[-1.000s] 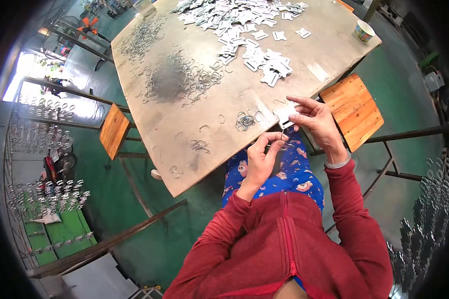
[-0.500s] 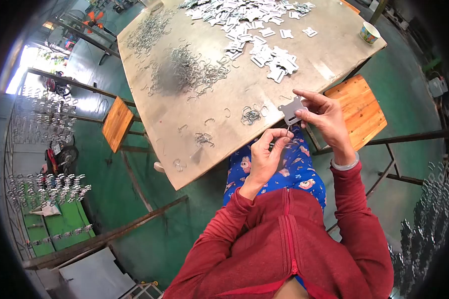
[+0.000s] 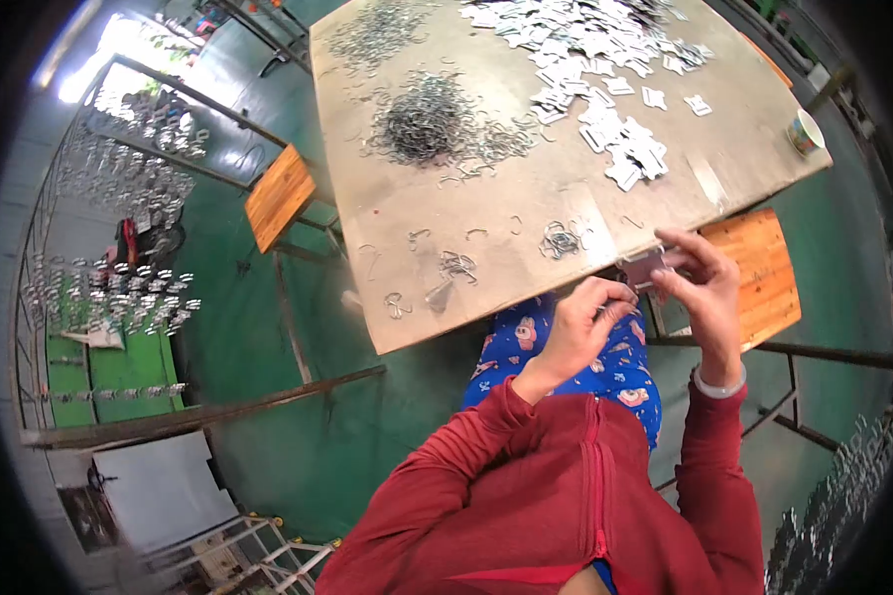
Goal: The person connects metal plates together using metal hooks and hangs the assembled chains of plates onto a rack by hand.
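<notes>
My right hand [image 3: 702, 290] pinches a small flat grey metal plate [image 3: 643, 268] between thumb and fingers, just past the table's near edge. Close against the plate's lower left side is my left hand [image 3: 583, 325], its thumb and forefinger pressed together. A thin wire hook was visible in that pinch a moment ago; now the fingers mostly hide it. On the table near my hands lie a small heap of wire hooks [image 3: 560, 239], another little cluster of hooks [image 3: 456, 265] and a few single ones.
A large pile of flat metal plates [image 3: 575, 45] covers the table's far side, with a heap of wire hooks [image 3: 425, 119] to its left. A paper cup [image 3: 805, 132] stands at the right corner. Wooden stools [image 3: 280, 196] flank the table [image 3: 367, 213]. Racks of hanging metal parts [image 3: 119, 288] stand left.
The view has shifted, so the table sits further right and higher. The plate has tilted and shows more edge-on. Both hands stay close together at it.
</notes>
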The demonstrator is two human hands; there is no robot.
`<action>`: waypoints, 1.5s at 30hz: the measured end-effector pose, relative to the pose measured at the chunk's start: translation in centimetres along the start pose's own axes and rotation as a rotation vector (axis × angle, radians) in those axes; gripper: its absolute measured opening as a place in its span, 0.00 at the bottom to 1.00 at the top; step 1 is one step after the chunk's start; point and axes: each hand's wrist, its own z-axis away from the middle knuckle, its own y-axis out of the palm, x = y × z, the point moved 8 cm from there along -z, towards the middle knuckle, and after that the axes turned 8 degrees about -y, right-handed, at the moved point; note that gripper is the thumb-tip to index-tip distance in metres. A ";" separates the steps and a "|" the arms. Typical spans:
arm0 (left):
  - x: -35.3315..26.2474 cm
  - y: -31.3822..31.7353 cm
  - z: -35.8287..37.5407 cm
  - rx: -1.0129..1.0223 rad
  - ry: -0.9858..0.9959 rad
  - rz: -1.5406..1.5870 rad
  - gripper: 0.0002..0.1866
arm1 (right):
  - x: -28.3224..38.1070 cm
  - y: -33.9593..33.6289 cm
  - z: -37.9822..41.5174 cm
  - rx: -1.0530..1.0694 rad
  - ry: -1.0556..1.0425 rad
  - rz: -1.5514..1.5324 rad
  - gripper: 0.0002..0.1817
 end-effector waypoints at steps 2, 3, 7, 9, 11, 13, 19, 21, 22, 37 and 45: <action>-0.5 -0.2 0.1 -0.002 0.066 -0.045 0.07 | 0.8 0.2 0.3 -0.001 -0.057 0.111 0.17; -0.5 -0.7 0.1 -0.001 0.074 -0.022 0.12 | 1.6 0.4 0.5 -0.009 -0.076 0.149 0.13; 0.2 -8.2 -3.3 -0.278 0.044 -0.255 0.15 | 2.5 0.6 0.4 -0.015 -0.128 0.128 0.07; 3.3 -15.1 -6.7 -0.429 0.002 -0.421 0.10 | 2.4 0.6 0.1 0.004 -0.128 0.129 0.07; 6.3 -21.1 -10.0 -0.492 -0.102 -0.800 0.08 | 1.9 0.5 0.1 0.023 -0.112 0.126 0.06; 8.9 -23.8 -11.4 -0.471 -0.033 -0.910 0.08 | 1.1 0.3 -0.2 0.031 -0.098 0.119 0.06; 11.2 -22.1 -12.1 -0.320 0.062 -1.220 0.07 | 0.6 -0.3 -0.3 0.002 -0.070 0.144 0.06; 10.1 -21.1 -12.0 -0.316 0.071 -1.169 0.07 | 0.3 -0.4 -0.1 0.004 -0.040 0.094 0.08; 9.2 -20.1 -11.9 -0.311 0.055 -1.013 0.06 | 0.0 -0.5 0.0 0.011 -0.030 0.080 0.07; -2.3 -0.8 -3.6 0.226 -0.265 0.410 0.05 | -1.5 0.0 2.6 -0.025 -0.001 -0.008 0.08; -0.9 -0.3 -3.6 0.227 -0.346 0.510 0.07 | -0.9 0.2 2.9 -0.031 -0.038 0.054 0.07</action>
